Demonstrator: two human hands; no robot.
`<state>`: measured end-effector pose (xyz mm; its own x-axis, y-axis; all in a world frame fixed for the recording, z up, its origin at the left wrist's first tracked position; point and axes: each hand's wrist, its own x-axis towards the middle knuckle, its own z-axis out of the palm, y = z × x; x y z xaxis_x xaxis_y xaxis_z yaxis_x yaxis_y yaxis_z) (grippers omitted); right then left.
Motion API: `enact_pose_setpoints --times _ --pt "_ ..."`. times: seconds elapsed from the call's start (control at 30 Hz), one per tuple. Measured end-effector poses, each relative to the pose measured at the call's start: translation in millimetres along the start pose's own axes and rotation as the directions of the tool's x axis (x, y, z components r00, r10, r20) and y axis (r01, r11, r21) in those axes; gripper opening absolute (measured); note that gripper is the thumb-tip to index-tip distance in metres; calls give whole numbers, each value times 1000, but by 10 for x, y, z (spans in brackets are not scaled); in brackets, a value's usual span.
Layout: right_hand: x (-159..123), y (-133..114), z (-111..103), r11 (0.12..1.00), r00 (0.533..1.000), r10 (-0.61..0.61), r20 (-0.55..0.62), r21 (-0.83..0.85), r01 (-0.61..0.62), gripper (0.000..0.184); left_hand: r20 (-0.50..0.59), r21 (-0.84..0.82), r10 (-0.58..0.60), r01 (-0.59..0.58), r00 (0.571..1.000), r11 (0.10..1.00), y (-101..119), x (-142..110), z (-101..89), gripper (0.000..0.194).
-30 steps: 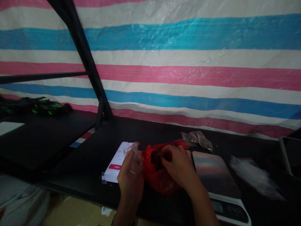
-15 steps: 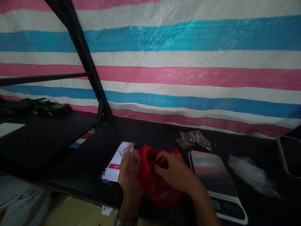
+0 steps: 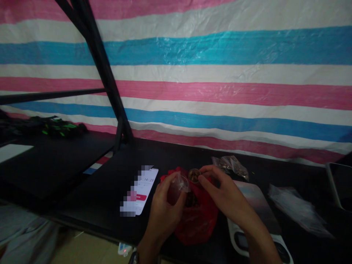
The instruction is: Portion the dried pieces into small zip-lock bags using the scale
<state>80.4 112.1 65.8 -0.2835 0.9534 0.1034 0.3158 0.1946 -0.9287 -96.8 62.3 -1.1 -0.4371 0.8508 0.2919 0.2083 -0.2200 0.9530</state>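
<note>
My left hand grips a small clear plastic bag, whose mouth is spread between thumb and fingers. Pinched in my right hand is a small round cup filled with brown pieces. The cup is level with the clear bag and just to its right, apart from it. Below both hands stands a red plastic bag, open at the top, with more dark brown pieces inside. A kitchen scale lies to the right, partly hidden by my right forearm.
A lit phone lies left of my hands. Filled clear bags lie behind the scale, flat clear bags right of it. A dark-screened device is at the right edge. A black metal post rises at the left.
My right hand has come up out of the red bag with the filled cup. My left hand has moved right, over the red bag's edge, uncovering the phone.
</note>
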Motion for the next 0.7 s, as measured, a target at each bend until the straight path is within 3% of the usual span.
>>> enact_pose_setpoints --times 0.1,0.3,0.57,0.7 --pt "-46 -151 48 983 995 -73 -68 -175 60 18 44 62 57 -60 997 996 -60 -11 31 44" --pt "-100 -323 151 888 967 -251 -46 -408 211 28 43 39 47 -49 998 998 -77 -16 49 53" --pt "-83 -326 162 862 932 -342 -119 -434 261 27 61 -16 -22 23 998 1000 -55 -33 7 57" --pt "-56 -247 138 867 928 -326 -182 -448 216 26 6 -89 -14 15 1000 996 -16 -26 -11 51"
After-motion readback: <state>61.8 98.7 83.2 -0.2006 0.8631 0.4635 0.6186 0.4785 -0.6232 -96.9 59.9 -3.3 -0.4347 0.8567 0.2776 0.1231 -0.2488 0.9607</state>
